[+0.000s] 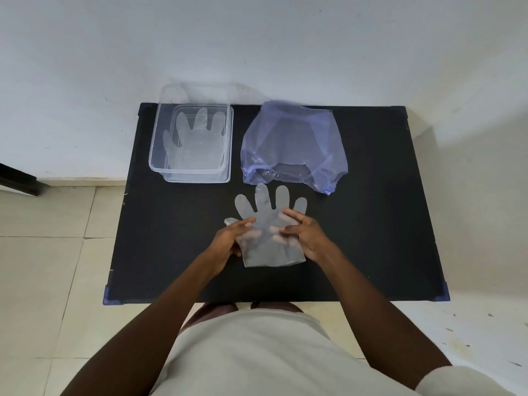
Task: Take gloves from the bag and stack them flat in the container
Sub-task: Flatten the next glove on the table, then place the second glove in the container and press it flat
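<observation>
Both hands, left hand and right hand, grip one clear glove above the table.

Plain indoor room — tiled floor, white wall, black table.

Bare black tabletop lies open either side; the clear plastic container and crumpled blue bag (well apart) block the far edge.
</observation>
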